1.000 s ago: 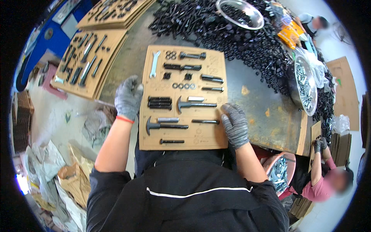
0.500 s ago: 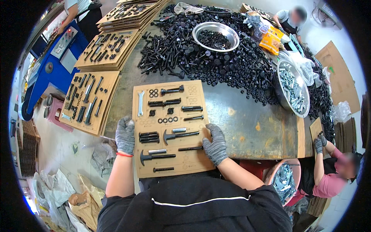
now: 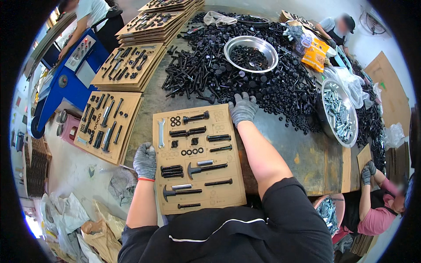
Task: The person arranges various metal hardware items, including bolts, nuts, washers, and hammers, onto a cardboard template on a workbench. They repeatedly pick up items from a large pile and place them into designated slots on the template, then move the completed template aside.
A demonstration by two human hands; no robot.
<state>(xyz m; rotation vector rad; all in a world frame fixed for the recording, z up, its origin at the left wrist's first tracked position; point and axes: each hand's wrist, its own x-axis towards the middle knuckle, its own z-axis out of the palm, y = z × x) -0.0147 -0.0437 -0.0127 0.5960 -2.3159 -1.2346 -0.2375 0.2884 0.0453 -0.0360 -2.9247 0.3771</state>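
A cardboard panel (image 3: 206, 158) lies in front of me, its lower edge against my body. Fixed on it are black bolts, nuts, washers, a pale open-end wrench (image 3: 161, 133) and two hammer-shaped black bolts (image 3: 208, 169). My left hand (image 3: 144, 161), in a grey glove, is curled around the panel's left edge. Stretched forward beyond the panel's upper right corner is my right hand (image 3: 244, 109), also gloved. Its fingers are spread and seem empty, at the near edge of the pile of black bolts and nuts (image 3: 201, 65).
Stacks of filled panels (image 3: 109, 122) stand at the left. A steel bowl of washers (image 3: 252, 55) sits in the pile; another bowl (image 3: 337, 111) holds silvery sleeves. A pink-sleeved person (image 3: 377, 215) works at right, two others farther back. A blue machine (image 3: 66, 83) is at left.
My right hand has let go of the panel's right edge and reached forward to the pile. My left hand stays at the left edge. The view has shifted slightly.
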